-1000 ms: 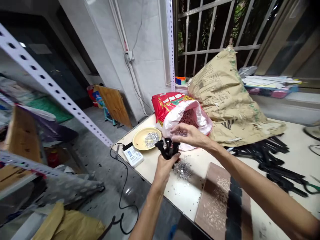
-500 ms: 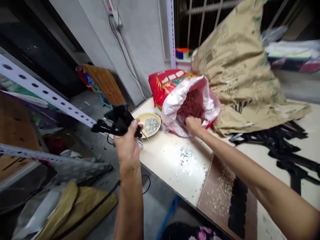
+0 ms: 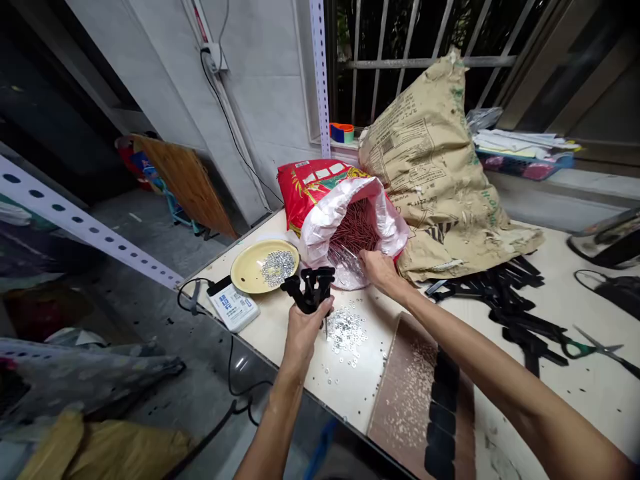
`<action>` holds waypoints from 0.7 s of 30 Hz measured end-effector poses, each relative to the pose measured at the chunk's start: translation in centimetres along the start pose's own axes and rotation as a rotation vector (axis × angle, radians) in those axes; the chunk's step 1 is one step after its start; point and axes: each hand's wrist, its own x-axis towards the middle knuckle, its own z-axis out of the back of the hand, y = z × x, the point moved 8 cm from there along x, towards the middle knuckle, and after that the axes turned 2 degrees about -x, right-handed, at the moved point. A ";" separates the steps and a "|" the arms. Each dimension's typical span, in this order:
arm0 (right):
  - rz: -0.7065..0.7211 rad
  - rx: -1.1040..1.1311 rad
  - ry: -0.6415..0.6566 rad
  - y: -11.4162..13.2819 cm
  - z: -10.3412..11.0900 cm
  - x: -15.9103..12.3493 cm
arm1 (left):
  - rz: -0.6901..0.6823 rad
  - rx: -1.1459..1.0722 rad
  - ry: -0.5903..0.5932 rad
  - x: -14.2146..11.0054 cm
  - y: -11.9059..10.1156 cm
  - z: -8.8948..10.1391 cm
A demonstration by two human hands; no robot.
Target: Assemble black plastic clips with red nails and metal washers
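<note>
My left hand [image 3: 306, 328] is closed around a black plastic part [image 3: 311, 290] with several stubby arms and a thin metal rod poking out below. It hovers over loose small silvery washers [image 3: 347, 331] on the table. My right hand [image 3: 381, 270] is at the mouth of a red and white sack [image 3: 320, 230], fingers pressed together by the clear plastic at its lip. What those fingers hold, if anything, is hidden. Inside the sack lie many thin reddish-brown metal rods [image 3: 357, 223]. A yellow dish [image 3: 245, 270] of small silvery pieces stands left of the sack.
A white box-shaped device [image 3: 234, 308] sits at the table's left edge. Behind the red sack leans a big brown paper sack [image 3: 415, 153]. To the right lie black plastic parts [image 3: 505, 300] and scissors [image 3: 597, 347]. A brown board [image 3: 395, 393] with crumbs and black pieces lies near me.
My left hand has brought the black part rightward from beyond the dish to over the washers. My right hand has drawn back slightly at the sack's mouth. The view has shifted.
</note>
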 end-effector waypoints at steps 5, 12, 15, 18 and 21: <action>0.121 -0.009 -0.190 -1.2 5.1 -3.9 | -0.109 0.185 0.032 0.3 -0.5 0.1; 0.539 -0.016 -0.510 3.0 13.6 -10.6 | -0.313 0.583 -0.008 0.1 -2.8 -0.4; 0.638 -0.117 -0.508 4.7 14.8 -11.8 | -0.369 0.650 0.006 -0.6 -3.7 -1.3; 0.712 -0.248 -0.491 5.9 15.1 -12.5 | -0.397 0.704 0.097 -1.3 -4.0 -2.6; 0.771 -0.304 -0.465 6.6 15.2 -12.9 | -0.368 0.730 0.185 -1.6 -3.7 -3.5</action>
